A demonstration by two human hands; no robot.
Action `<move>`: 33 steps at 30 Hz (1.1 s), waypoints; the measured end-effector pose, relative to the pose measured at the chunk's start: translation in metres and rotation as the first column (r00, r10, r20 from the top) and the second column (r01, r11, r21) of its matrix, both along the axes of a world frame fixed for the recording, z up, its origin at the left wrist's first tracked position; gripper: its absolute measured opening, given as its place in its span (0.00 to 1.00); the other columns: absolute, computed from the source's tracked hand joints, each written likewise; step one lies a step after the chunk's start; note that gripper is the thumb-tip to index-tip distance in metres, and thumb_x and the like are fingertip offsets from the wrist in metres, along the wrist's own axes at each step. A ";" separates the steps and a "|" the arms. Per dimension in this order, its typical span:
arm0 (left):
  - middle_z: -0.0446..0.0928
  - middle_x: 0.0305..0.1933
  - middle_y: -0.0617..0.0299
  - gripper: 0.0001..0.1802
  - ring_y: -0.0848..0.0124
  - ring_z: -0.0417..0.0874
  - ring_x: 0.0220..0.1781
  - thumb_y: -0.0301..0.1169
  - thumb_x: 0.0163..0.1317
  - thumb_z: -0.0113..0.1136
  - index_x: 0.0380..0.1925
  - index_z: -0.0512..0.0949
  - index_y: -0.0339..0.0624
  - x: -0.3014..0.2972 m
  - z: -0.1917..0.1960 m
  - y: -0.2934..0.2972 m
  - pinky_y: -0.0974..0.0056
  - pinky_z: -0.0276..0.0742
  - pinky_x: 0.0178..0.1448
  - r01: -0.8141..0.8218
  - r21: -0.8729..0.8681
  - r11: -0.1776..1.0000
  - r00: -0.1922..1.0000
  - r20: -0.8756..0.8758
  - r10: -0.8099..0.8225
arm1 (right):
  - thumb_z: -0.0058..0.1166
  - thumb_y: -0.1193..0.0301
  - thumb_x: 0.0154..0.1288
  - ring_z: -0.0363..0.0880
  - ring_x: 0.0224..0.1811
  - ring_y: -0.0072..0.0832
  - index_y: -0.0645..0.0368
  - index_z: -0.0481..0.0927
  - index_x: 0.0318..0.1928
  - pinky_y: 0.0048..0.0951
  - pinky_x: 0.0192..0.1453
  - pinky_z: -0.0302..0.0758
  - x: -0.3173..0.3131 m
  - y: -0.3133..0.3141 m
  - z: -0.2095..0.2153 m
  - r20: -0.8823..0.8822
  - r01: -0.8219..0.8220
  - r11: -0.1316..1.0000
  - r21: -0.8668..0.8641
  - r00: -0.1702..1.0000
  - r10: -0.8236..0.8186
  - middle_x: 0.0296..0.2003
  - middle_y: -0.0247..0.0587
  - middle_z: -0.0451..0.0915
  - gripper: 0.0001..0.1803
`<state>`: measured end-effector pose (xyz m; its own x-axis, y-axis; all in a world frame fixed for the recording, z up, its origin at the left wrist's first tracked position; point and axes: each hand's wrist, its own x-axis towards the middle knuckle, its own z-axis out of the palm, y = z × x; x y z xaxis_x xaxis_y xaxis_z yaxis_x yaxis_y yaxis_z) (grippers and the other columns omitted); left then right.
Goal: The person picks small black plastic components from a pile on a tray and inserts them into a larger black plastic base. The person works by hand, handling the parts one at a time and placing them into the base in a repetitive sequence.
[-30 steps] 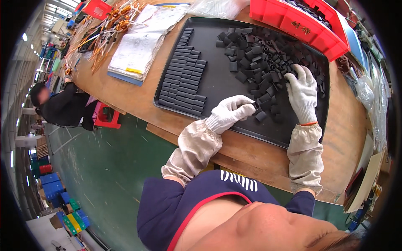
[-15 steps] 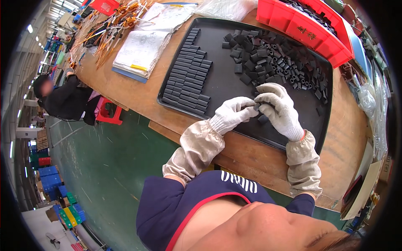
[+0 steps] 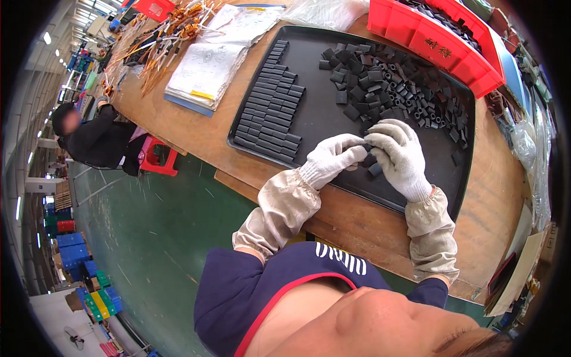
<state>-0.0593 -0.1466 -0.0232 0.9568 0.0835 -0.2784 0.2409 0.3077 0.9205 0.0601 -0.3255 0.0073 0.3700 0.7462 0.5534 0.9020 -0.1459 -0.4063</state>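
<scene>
A small black piece (image 3: 367, 147) is gripped between the two gloved hands over the near middle of the black tray (image 3: 321, 119). It is mostly hidden by the fingers, so its long axis and pointing cannot be told. The left hand (image 3: 334, 156) comes in from 7 o'clock, its fingers (image 3: 354, 152) closed on the piece; the right hand (image 3: 399, 153) comes from 5 o'clock, its fingers curled over the same piece. Both hands wear white knit gloves and beige sleeve covers. A second loose piece (image 3: 375, 169) lies on the tray just beneath the hands.

At 10 o'clock from the hands, finished pieces are laid in neat rows (image 3: 269, 104), each piece with its long axis running roughly 10 to 4 o'clock. At 12 to 2 o'clock a loose heap (image 3: 397, 83) of black pieces is spread, pointing every way. The tray rests on a wooden counter (image 3: 196, 131). Beyond the tray, at 1 o'clock, a red bin (image 3: 434, 44) is set; at 10 o'clock papers (image 3: 208, 65) and copper-wound parts (image 3: 166, 30) lie. Farther left, another person (image 3: 95, 134) is seated by a red stool (image 3: 157, 159).
</scene>
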 end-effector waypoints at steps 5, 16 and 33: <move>0.82 0.47 0.63 0.22 0.77 0.81 0.47 0.42 0.73 0.66 0.57 0.79 0.38 -0.001 -0.006 0.004 0.68 0.80 0.53 0.016 -0.073 0.997 1.000 0.018 -0.015 | 0.71 0.75 0.50 0.79 0.60 0.45 0.52 0.86 0.43 0.45 0.64 0.75 0.004 -0.002 -0.002 -0.080 0.003 0.999 0.039 0.997 0.001 0.52 0.39 0.83 0.18; 0.82 0.51 0.61 0.22 0.76 0.82 0.50 0.37 0.73 0.65 0.60 0.78 0.36 -0.005 0.001 -0.001 0.68 0.80 0.57 -0.009 0.104 0.995 0.997 0.081 0.000 | 0.72 0.74 0.50 0.77 0.61 0.46 0.53 0.84 0.42 0.44 0.66 0.73 0.005 -0.003 -0.003 -0.170 -0.074 0.996 -0.052 0.983 0.064 0.54 0.43 0.82 0.16; 0.79 0.66 0.57 0.25 0.55 0.75 0.65 0.22 0.47 0.68 0.44 0.91 0.66 -0.048 -0.008 0.100 0.55 0.76 0.65 -0.445 0.842 -0.304 0.895 0.431 -0.115 | 0.69 0.71 0.58 0.78 0.59 0.47 0.53 0.78 0.62 0.42 0.65 0.73 0.004 -0.007 -0.008 -0.175 0.014 0.993 -0.114 0.984 -0.034 0.55 0.46 0.81 0.30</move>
